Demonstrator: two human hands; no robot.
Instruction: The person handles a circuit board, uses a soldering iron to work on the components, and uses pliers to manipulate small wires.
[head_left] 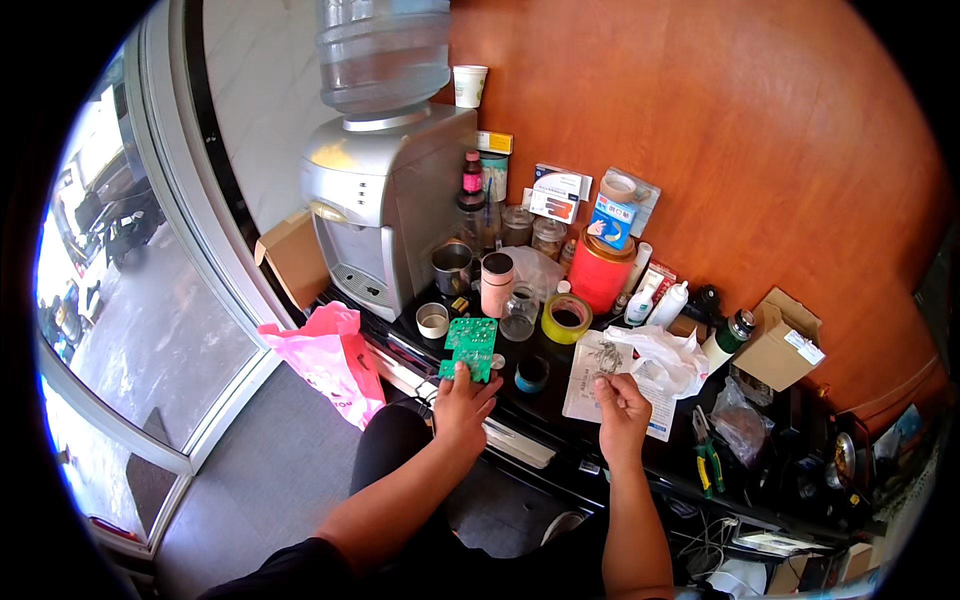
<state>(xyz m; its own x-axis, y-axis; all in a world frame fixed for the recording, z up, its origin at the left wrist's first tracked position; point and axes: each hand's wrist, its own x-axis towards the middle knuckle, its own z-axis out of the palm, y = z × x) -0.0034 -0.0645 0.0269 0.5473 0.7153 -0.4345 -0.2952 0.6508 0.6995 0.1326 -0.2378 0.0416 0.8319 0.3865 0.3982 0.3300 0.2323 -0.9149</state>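
My left hand [462, 405] grips the lower edge of a green circuit board [472, 345], held up at the front of the black counter with its solder-dotted face showing. My right hand [622, 400] is closed in a pinch above a printed paper sheet [585, 398]; anything between its fingertips is too small to make out. Between the hands stands a small dark round container with a bluish rim [532, 374]. Behind the board are a metal cup [432, 320], a pink tumbler [496, 285] and a glass jar [518, 312]. A roll of yellow-green tape [566, 318] lies just right of the jar.
A water dispenser [385, 200] stands back left, with a pink plastic bag [330, 360] below it. Toward the right are a white plastic bag [670, 358], green-handled pliers [708, 455] and a cardboard box [780, 340]. A red canister [600, 272] stands against the wooden wall.
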